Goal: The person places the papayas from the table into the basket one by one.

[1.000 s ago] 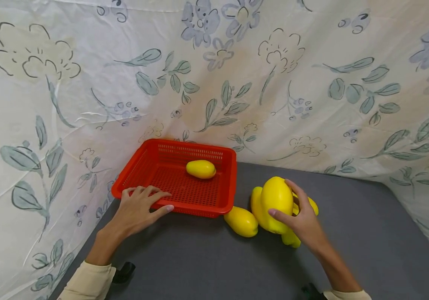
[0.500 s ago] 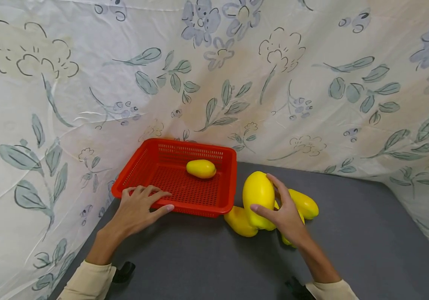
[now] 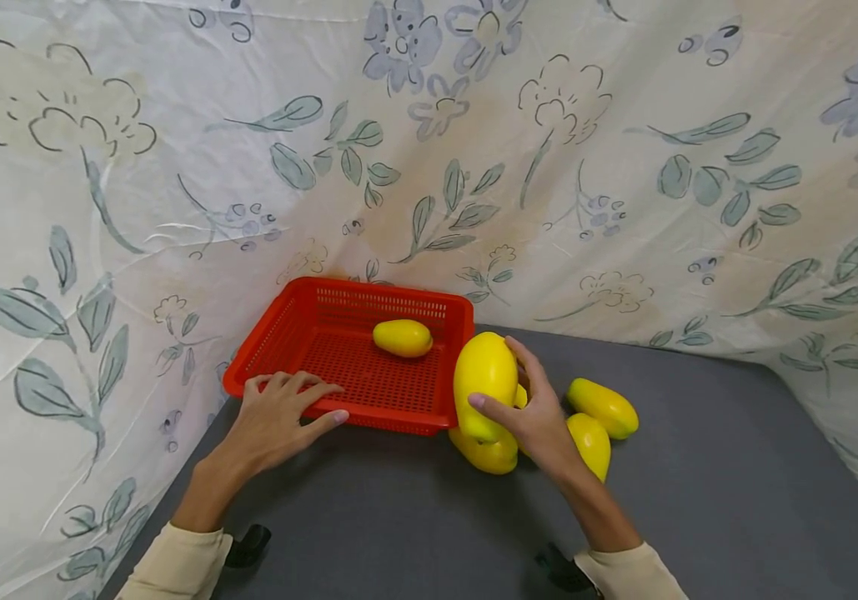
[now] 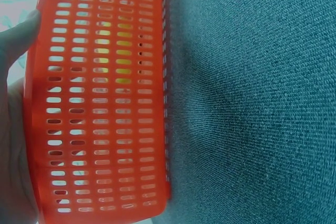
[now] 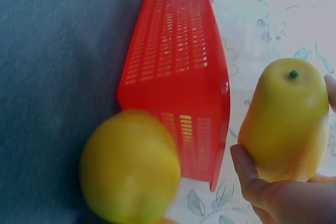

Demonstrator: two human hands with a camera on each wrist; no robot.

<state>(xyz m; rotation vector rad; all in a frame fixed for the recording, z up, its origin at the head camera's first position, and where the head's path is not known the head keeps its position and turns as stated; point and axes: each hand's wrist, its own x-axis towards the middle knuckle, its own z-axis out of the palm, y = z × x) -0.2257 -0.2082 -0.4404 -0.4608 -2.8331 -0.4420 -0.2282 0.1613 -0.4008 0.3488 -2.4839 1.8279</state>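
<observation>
My right hand [image 3: 537,421] holds a yellow papaya [image 3: 485,375] in the air by the right end of a red plastic basket [image 3: 461,387]. Thumb and fingers grip its sides in the right wrist view, where a green stem nub shows on the papaya [image 5: 286,114]. My left hand [image 3: 271,425] holds the basket's front rim, fingers over the inner side and thumb at the outer edge. One papaya [image 3: 402,338] lies inside the basket. Below the held fruit, another papaya [image 3: 490,454] rests on the table against the basket's front right corner.
More papayas, one farther back [image 3: 603,408] and one partly behind my right forearm [image 3: 589,442], lie on the dark grey table [image 3: 729,467]. Flowered cloth [image 3: 594,208] hangs as a wall behind and at both sides.
My right hand has carried the held papaya leftward, from over the pile to beside the basket. The papayas at the right have come into fuller view. The left hand stays at the rim.
</observation>
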